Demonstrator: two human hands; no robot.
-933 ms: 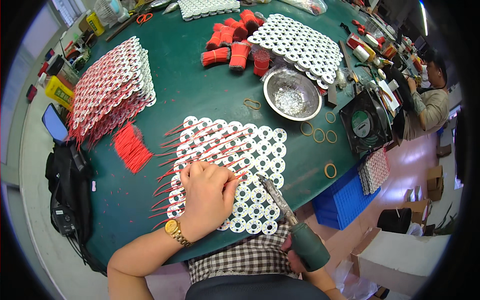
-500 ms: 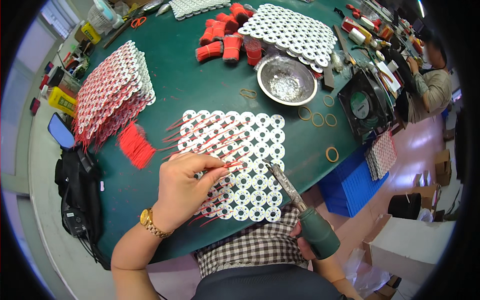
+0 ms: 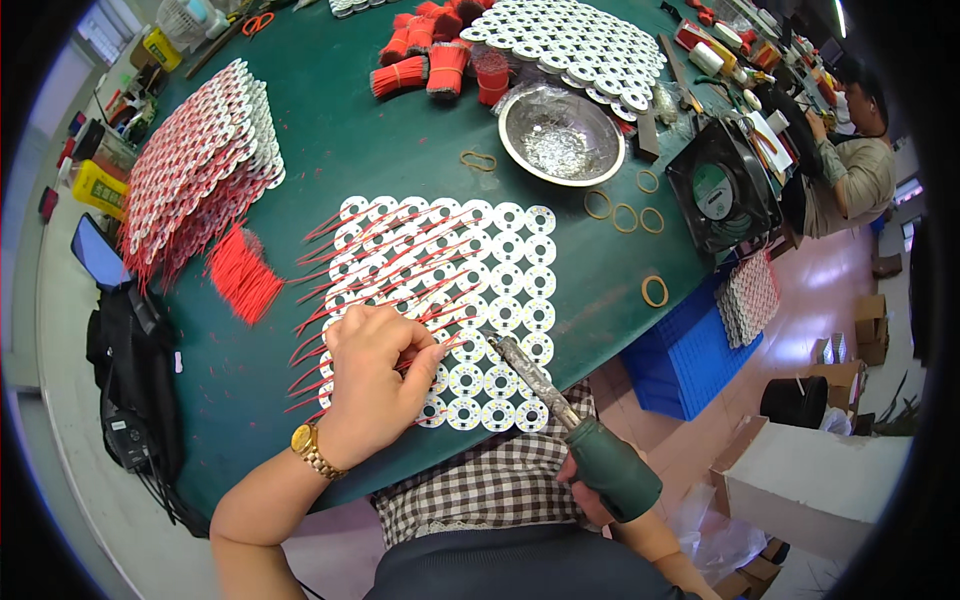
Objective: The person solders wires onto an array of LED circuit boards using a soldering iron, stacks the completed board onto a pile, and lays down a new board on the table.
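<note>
A sheet of round white circuit boards (image 3: 508, 247) lies on the green table, with thin red wires (image 3: 400, 254) sloping across its left part. My left hand (image 3: 375, 378), with a gold watch at the wrist, rests over the sheet's lower left. Its thumb and forefinger are pinched on a red wire, whose end points right over a board. My right hand (image 3: 588, 492) is wrapped round the green handle of a soldering iron (image 3: 612, 468), which partly hides the fingers. The iron's tip is over the sheet, just right of my left fingertips.
A bundle of red wires (image 3: 243, 275) and a wired board stack (image 3: 195, 170) are at left. Beyond the sheet stand a metal bowl (image 3: 590, 180), more wire bundles (image 3: 447, 70) and bare boards (image 3: 570, 40). Rubber bands (image 3: 655, 291) and a fan (image 3: 715, 190) are right; a person (image 3: 850, 160) sits beyond.
The view has shifted slightly, moving the table up and left in the picture. Over the sheet, my left hand and the soldering iron's tip have come nearer to me.
</note>
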